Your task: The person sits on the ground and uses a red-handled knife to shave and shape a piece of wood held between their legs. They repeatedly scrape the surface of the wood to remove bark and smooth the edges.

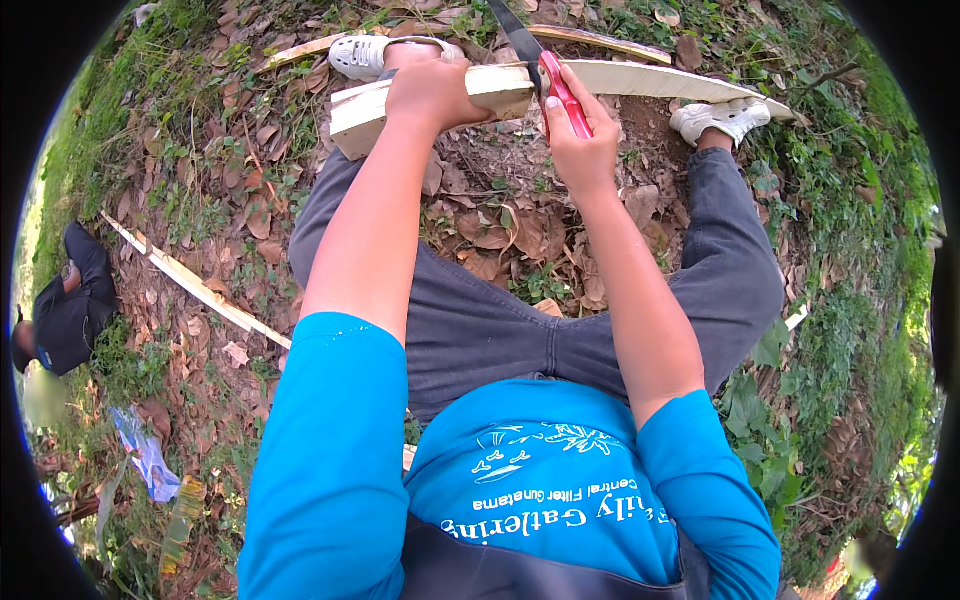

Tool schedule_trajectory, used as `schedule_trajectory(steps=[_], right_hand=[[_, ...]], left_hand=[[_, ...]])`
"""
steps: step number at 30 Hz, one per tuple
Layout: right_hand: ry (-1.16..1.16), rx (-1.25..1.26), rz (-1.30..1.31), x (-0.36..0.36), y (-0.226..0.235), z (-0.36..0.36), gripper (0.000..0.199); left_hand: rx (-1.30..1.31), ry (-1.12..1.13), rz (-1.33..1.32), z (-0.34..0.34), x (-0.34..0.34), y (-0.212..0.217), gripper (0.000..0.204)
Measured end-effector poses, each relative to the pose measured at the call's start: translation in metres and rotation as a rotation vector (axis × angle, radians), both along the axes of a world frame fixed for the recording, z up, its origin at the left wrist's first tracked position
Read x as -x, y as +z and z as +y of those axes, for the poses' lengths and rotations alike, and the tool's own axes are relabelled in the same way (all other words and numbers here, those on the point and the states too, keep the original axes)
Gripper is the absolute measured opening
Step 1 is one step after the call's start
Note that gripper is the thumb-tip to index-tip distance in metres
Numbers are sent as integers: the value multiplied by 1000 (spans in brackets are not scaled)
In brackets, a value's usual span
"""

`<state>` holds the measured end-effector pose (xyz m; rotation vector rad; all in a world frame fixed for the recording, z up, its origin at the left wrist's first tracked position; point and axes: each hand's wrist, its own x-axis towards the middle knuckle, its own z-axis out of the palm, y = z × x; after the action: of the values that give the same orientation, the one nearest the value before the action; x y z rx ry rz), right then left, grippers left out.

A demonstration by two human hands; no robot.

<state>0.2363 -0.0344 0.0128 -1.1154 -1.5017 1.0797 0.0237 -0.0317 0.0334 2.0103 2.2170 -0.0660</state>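
My left hand (435,95) is closed over a pale wooden block (365,115), with its thumb along the near side. My right hand (582,145) is wrapped round the red handle of a hand saw (563,92). The saw's dark blade (515,32) points up and to the left, past the block's right end. From beside the saw, a long pale board (680,80) stretches right toward my shoe. Whether the block and the board are joined is hidden by the saw and my fingers.
My white clogs (357,57) stand at either side of the wood. Thin wooden strips lie beyond it (605,42) and at left (190,280). Dry leaves and low plants cover the ground. Another person (75,305) in dark clothes is at far left, above a blue plastic bag (148,458).
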Motion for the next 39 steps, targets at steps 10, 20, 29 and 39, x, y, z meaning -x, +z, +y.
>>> schedule_trajectory(steps=[10,20,29,39], right_hand=[[101,16,88,-19,-38,-20,52],[60,244,-46,-105,80,-118,46],[24,212,-58,-74,93,-33,40],[115,111,49,-79,43,-80,48]], left_hand=[[-72,-12,31,13,7,-13,87],[-110,-49,67,13,23,-23,81],[-47,-14,73,31,16,-17,84],[19,-221,144,39,37,-14,93]])
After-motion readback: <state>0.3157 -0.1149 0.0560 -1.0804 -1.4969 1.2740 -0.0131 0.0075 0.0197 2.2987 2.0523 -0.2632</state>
